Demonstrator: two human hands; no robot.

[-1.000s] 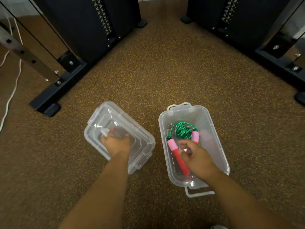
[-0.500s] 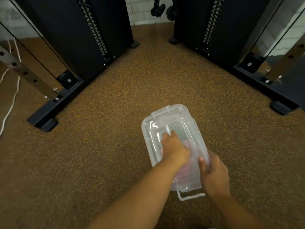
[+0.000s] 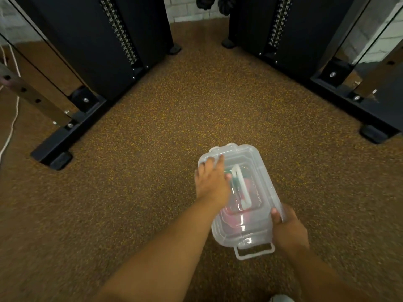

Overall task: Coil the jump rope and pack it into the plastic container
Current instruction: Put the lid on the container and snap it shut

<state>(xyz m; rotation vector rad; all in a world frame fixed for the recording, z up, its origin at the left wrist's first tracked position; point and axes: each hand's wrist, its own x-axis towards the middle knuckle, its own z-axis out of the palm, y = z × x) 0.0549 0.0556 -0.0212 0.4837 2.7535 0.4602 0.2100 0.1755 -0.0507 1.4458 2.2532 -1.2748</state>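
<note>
The floor (image 3: 174, 127) is brown and speckled, between 2 black machines (image 3: 104, 40). The left hand (image 3: 212, 182) lies flat on the clear box's lid (image 3: 257, 171); the right hand (image 3: 287, 227) grips the box (image 3: 242, 236).

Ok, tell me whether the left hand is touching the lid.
Touching. The head view shows the left hand lying flat on the lid, no gap visible.

Speckled brown floor (image 3: 196, 110) between black gym machines (image 3: 104, 40).

Jump rope (image 3: 245, 188) reduced to blurred pink and green patches behind the clouded lid (image 3: 257, 171), coil shape not discernible, right hand (image 3: 287, 227) fingers hidden under the plastic container (image 3: 244, 238), both forearms cut off by the lower edge
</note>
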